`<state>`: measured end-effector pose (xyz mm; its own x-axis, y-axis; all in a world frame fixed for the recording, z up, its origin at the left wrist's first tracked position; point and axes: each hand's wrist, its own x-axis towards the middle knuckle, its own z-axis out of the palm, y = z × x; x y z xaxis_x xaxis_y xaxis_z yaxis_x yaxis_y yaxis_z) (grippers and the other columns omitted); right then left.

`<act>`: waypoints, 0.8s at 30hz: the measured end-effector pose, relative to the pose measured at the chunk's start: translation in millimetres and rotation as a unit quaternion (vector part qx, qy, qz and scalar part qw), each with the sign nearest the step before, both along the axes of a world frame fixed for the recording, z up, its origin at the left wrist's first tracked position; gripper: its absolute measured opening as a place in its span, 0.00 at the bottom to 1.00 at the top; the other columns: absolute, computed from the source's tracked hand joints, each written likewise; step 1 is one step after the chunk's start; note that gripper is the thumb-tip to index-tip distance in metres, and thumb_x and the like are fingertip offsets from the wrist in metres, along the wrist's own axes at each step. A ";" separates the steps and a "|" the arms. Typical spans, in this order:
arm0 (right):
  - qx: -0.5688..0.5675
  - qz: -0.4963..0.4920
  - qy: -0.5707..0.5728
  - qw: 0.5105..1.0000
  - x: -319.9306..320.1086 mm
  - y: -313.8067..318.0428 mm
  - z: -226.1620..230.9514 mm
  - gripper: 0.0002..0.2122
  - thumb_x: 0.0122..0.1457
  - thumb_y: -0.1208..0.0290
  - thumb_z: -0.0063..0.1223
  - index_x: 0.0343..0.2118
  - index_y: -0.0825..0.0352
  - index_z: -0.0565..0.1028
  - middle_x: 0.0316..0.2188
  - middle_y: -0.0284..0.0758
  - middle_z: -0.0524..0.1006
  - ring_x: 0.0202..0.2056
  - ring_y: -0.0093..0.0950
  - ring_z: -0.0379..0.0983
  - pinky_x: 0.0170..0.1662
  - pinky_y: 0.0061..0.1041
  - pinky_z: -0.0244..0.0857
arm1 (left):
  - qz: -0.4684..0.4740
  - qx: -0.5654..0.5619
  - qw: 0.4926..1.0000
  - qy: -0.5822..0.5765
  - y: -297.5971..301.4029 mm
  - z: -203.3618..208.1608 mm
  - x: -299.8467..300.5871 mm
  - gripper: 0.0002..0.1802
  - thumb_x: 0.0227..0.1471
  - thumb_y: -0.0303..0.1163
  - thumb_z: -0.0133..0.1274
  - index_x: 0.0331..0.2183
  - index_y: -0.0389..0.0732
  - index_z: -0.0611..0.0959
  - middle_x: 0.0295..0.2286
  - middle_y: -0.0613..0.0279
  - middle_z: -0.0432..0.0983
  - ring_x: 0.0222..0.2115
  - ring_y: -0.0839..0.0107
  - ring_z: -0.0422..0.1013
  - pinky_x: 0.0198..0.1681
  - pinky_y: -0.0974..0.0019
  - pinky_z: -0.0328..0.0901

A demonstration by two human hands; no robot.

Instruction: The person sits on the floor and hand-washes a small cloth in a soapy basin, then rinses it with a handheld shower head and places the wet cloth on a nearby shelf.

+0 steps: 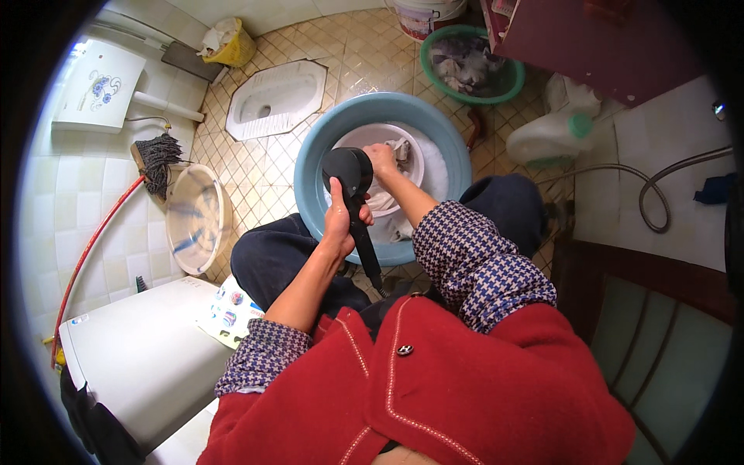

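My left hand [341,221] is closed around the handle of a black hair dryer [358,225], its cord end pointing down toward my lap. The dryer's round head is above a small pale pink basin [419,159]. This basin sits inside a large blue tub [310,147]. My right hand [380,161] reaches into the small basin, beside the dryer's head and near a greyish cloth [401,151]; the dryer partly hides its fingers. White suds [435,167] and pale fabric [399,229] show in the blue tub around the small basin.
A green basin [518,77] with dark laundry stands at the far right, near a white jug [546,143]. A squat toilet [287,97] is set in the floor. To the left are a cream basin [225,213], a mop [159,159] and a white appliance [132,341].
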<state>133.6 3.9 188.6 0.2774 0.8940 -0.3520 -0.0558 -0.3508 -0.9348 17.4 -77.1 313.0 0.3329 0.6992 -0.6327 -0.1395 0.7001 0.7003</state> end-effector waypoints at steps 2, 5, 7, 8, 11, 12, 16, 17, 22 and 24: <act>0.057 0.096 -0.280 0.953 0.9 -8.9 2.4 0.13 0.47 0.61 0.48 0.26 0.68 0.76 0.27 0.51 0.74 0.32 0.44 0.73 0.35 0.38 0.67 | -0.006 -0.014 1.000 0.005 -0.1 -3.3 0.7 0.40 0.48 0.68 0.30 0.29 0.34 0.70 0.10 0.67 0.56 0.14 0.73 0.56 0.24 0.68 0.58; 0.093 0.108 -0.317 0.938 3.2 -19.5 6.4 0.13 0.46 0.61 0.49 0.25 0.68 0.76 0.27 0.50 0.75 0.33 0.44 0.73 0.35 0.37 0.67 | -0.005 -0.028 1.000 0.005 -0.5 -6.3 2.9 0.40 0.48 0.68 0.30 0.30 0.35 0.70 0.10 0.66 0.57 0.14 0.73 0.57 0.24 0.68 0.58; 0.061 0.143 -0.322 0.934 5.1 -20.9 8.2 0.13 0.45 0.61 0.50 0.24 0.68 0.76 0.27 0.49 0.75 0.33 0.44 0.73 0.36 0.37 0.67 | -0.010 -0.021 1.000 0.002 -1.1 -8.0 4.4 0.39 0.48 0.68 0.31 0.29 0.36 0.69 0.10 0.66 0.58 0.14 0.72 0.57 0.24 0.68 0.59; 0.053 0.157 -0.332 0.929 5.5 -20.2 8.5 0.13 0.45 0.62 0.50 0.24 0.68 0.76 0.27 0.49 0.75 0.33 0.44 0.73 0.36 0.37 0.67 | -0.007 -0.014 1.000 0.002 -1.3 -9.3 5.2 0.38 0.48 0.68 0.32 0.29 0.36 0.69 0.10 0.66 0.58 0.13 0.72 0.58 0.23 0.67 0.59; 0.123 0.135 -0.277 0.943 4.5 -18.5 6.8 0.13 0.44 0.61 0.50 0.25 0.67 0.76 0.28 0.49 0.75 0.34 0.43 0.73 0.36 0.37 0.67 | 0.014 -0.027 0.999 0.034 1.4 -17.3 5.6 0.37 0.47 0.68 0.33 0.28 0.38 0.68 0.10 0.65 0.59 0.13 0.72 0.58 0.23 0.66 0.60; 0.149 0.136 -0.310 0.929 1.7 -19.6 5.9 0.10 0.46 0.66 0.49 0.23 0.68 0.76 0.24 0.47 0.76 0.28 0.39 0.75 0.32 0.35 0.68 | 0.025 -0.047 0.998 0.028 4.1 -21.7 4.8 0.36 0.47 0.68 0.34 0.28 0.39 0.67 0.10 0.65 0.59 0.13 0.71 0.59 0.22 0.66 0.61; -0.119 0.074 0.060 0.988 -13.4 -41.5 6.2 0.09 0.54 0.75 0.40 0.21 0.68 0.71 0.13 0.33 0.68 0.12 0.22 0.64 0.13 0.23 0.56 | 0.047 -0.039 0.998 0.011 24.1 -49.2 0.9 0.36 0.45 0.68 0.37 0.27 0.40 0.71 0.12 0.64 0.62 0.14 0.71 0.61 0.23 0.66 0.62; -0.110 0.052 0.165 0.979 -16.8 -51.4 7.9 0.08 0.55 0.72 0.40 0.28 0.69 0.71 0.15 0.32 0.69 0.15 0.23 0.65 0.16 0.25 0.59 | 0.071 -0.046 0.996 0.011 30.3 -58.4 0.3 0.35 0.45 0.68 0.38 0.27 0.40 0.71 0.12 0.64 0.63 0.14 0.71 0.62 0.24 0.66 0.63; 0.016 0.075 0.052 0.996 -28.8 -94.9 25.9 0.25 0.56 0.53 0.43 0.46 0.73 0.65 0.37 0.42 0.72 0.38 0.31 0.68 0.45 0.28 0.60 | 0.230 0.004 0.972 0.041 48.4 -98.3 7.6 0.34 0.43 0.66 0.44 0.31 0.41 0.74 0.18 0.60 0.70 0.19 0.66 0.68 0.27 0.63 0.67; -0.020 0.089 0.050 0.995 -23.9 -104.8 33.9 0.26 0.54 0.56 0.48 0.50 0.71 0.61 0.39 0.44 0.71 0.36 0.32 0.70 0.42 0.28 0.62 | 0.158 -0.049 0.986 0.024 48.7 -102.7 10.8 0.36 0.44 0.65 0.43 0.37 0.40 0.73 0.25 0.59 0.72 0.23 0.67 0.69 0.29 0.63 0.66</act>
